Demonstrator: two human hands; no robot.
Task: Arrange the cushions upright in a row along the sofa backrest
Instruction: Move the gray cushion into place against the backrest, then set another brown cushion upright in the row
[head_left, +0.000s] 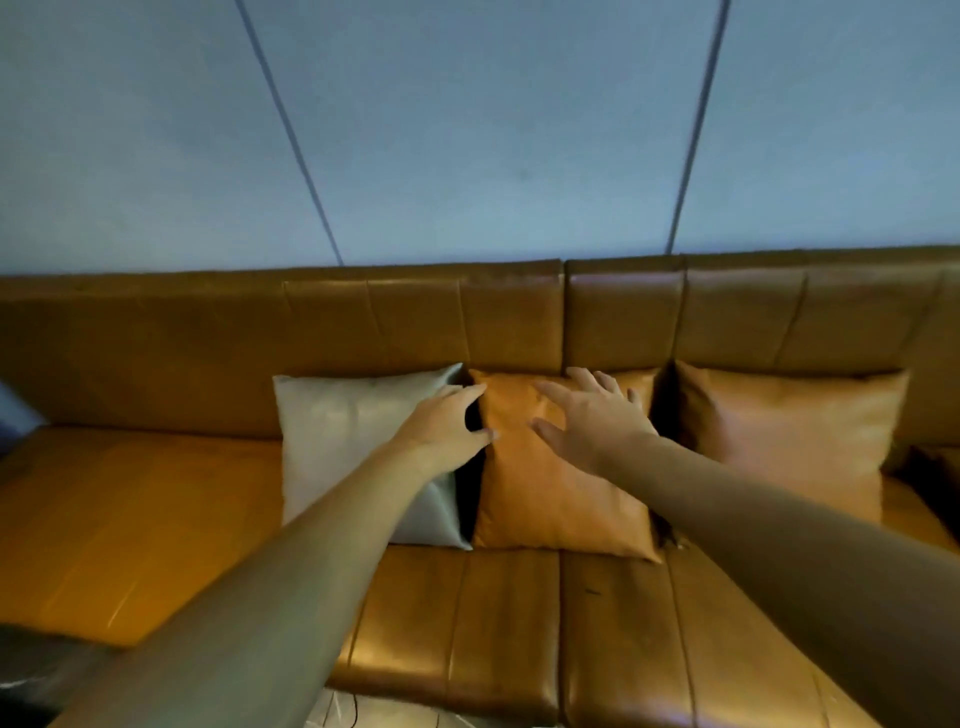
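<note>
Three cushions lean upright against the brown leather sofa backrest (363, 317): a grey cushion (343, 441) on the left, an orange cushion (545, 499) in the middle and a paler orange cushion (795, 436) on the right. My left hand (441, 426) reaches into the gap between the grey and middle cushions, fingers curled around the middle cushion's left edge. Spread open, my right hand (592, 415) lies over the middle cushion's upper front, and whether it touches is unclear.
The sofa seat (130, 519) stretches left of the cushions, with more seat panels in front. A blue-grey panelled wall (467, 130) rises behind the backrest. A dark object (31, 670) sits at the lower left corner.
</note>
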